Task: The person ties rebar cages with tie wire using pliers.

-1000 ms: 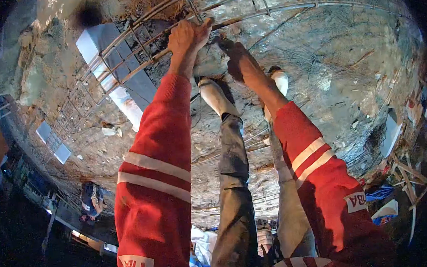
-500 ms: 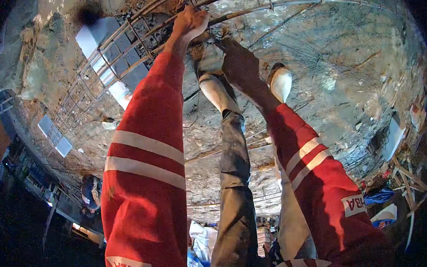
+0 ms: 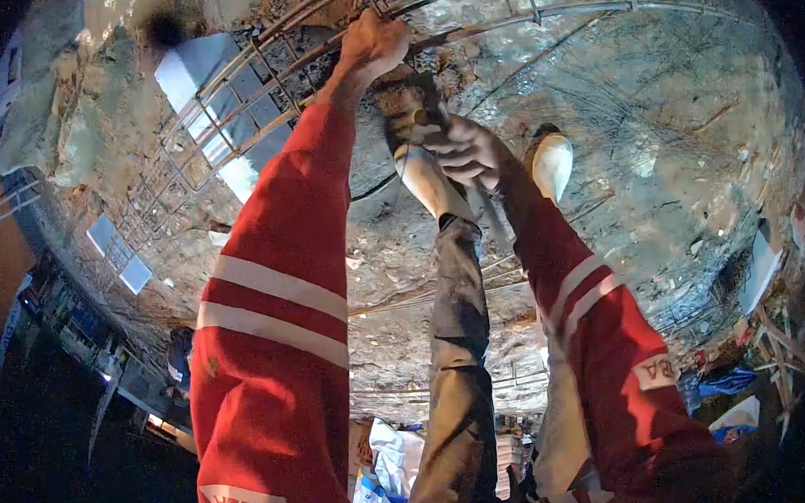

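**Two Hands at a Steel Cage on Rough Ground**

Head view: the person is bending low over a long steel cage (image 3: 516, 5) that is lying on stony ground (image 3: 654, 144). The left hand (image 3: 373, 43) is reaching out at full stretch to the near edge of the cage. Its fingers (image 3: 391, 38) are pressed together and wrapped round one steel bar (image 3: 472, 31), a hold that looks meant to steady the bar or the body leaning over it.

The right hand (image 3: 465, 151) is hanging just short of the cage, on the near side. Its fingers (image 3: 451, 147) are curled shut around a slim tool (image 3: 426, 116) whose end is pointing toward the held bar. The tool is too blurred to name, and it is not touching the cage.

Two white boots (image 3: 421, 181) are standing apart just this side of the cage, one under each arm, which looks like a braced stance. Two red sleeves (image 3: 283, 259) are each showing two pale stripes.

Several long bars are running the length of the cage, with many thin cross-ties, too many to count. One large pale slab (image 3: 198, 70) is lying under the cage's left end, and two small pale panels (image 3: 102, 235) are lying farther left of it. One other person (image 3: 180, 357) is crouching well away from the cage, and wood scraps (image 3: 781, 344) are lying well off to its right.
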`<move>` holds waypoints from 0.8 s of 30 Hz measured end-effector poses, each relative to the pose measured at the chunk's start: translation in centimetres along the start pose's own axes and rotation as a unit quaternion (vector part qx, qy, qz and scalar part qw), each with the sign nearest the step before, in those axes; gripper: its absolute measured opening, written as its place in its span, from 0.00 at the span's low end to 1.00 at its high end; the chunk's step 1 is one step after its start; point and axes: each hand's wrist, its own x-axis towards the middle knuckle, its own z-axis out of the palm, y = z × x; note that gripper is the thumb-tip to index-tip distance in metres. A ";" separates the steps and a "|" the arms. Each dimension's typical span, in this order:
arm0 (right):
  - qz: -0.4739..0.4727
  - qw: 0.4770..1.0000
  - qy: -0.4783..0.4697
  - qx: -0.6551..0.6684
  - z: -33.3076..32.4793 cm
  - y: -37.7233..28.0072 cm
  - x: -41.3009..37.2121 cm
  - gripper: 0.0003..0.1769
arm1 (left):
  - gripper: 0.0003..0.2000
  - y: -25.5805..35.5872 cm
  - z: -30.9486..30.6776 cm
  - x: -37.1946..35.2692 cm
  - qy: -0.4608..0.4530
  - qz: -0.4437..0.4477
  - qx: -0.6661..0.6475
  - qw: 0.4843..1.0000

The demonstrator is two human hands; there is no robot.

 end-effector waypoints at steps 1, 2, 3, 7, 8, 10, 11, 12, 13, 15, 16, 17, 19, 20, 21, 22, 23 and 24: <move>-0.057 0.994 0.029 -0.084 1.2 1.0 0.4 0.17 | 0.21 2.1 -1.2 -1.7 0.012 0.026 0.050 0.998; -0.116 0.977 0.058 -0.171 3.5 2.2 0.8 0.18 | 0.22 3.3 -1.7 -2.2 0.027 0.056 0.097 0.993; -0.158 0.937 0.141 -0.279 5.3 2.5 1.0 0.19 | 0.23 1.4 -0.8 -0.9 0.002 0.044 0.148 0.988; -0.416 0.507 0.375 -0.655 7.6 4.8 1.2 0.33 | 0.22 4.1 -1.8 -2.1 0.007 -0.034 0.101 0.994; -0.233 0.447 0.537 -0.676 7.6 5.3 0.1 0.38 | 0.22 4.2 -1.9 -1.9 0.007 -0.035 0.101 0.994; -0.364 0.076 0.521 -0.768 5.2 6.4 -0.4 0.34 | 0.20 3.2 -1.2 -1.3 -0.019 -0.015 0.163 0.986; -0.363 0.080 0.522 -0.768 4.1 6.2 -0.9 0.34 | 0.20 2.9 -1.1 -1.3 -0.022 -0.017 0.166 0.986; -0.369 0.202 0.496 -0.759 3.6 6.0 -1.4 0.32 | 0.20 3.5 -1.5 -1.5 -0.037 -0.015 0.153 0.987; -0.372 0.318 0.462 -0.739 2.9 5.4 -1.8 0.30 | 0.20 3.9 -1.8 -1.4 -0.051 -0.012 0.139 0.989; -0.358 0.537 0.374 -0.666 1.7 4.6 -2.3 0.26 | 0.20 4.1 -1.4 -1.4 -0.039 -0.032 0.087 0.995; -0.343 0.634 0.321 -0.614 1.3 4.6 -2.3 0.24 | 0.20 4.2 -1.4 -1.6 -0.023 -0.048 0.032 0.998; -0.343 0.634 0.322 -0.613 1.2 5.0 -2.5 0.24 | 0.19 3.9 -1.3 -1.6 -0.014 -0.004 0.036 0.999; -0.244 0.903 0.123 -0.332 2.0 5.4 -3.1 0.23 | 0.20 3.6 -1.2 -1.7 -0.011 0.023 0.066 0.997; -0.171 0.971 0.012 -0.163 2.5 5.4 -3.3 0.23 | 0.21 3.2 -1.2 -1.5 -0.011 0.043 0.099 0.994; -0.157 0.973 0.001 -0.169 3.2 5.3 -3.1 0.27 | 0.23 3.6 -1.5 -1.6 -0.011 -0.020 0.057 0.998; -0.135 0.904 0.153 -0.375 4.1 5.0 -3.2 0.27 | 0.23 3.8 -1.5 -1.5 -0.006 -0.015 0.052 0.999; -0.195 0.829 0.213 -0.478 4.6 5.2 -2.8 0.27 | 0.24 3.9 -1.5 -1.7 0.000 -0.020 0.047 0.999; -0.248 0.736 0.268 -0.570 5.0 5.8 -2.6 0.27 | 0.24 3.9 -1.2 -1.9 0.006 -0.027 0.042 0.999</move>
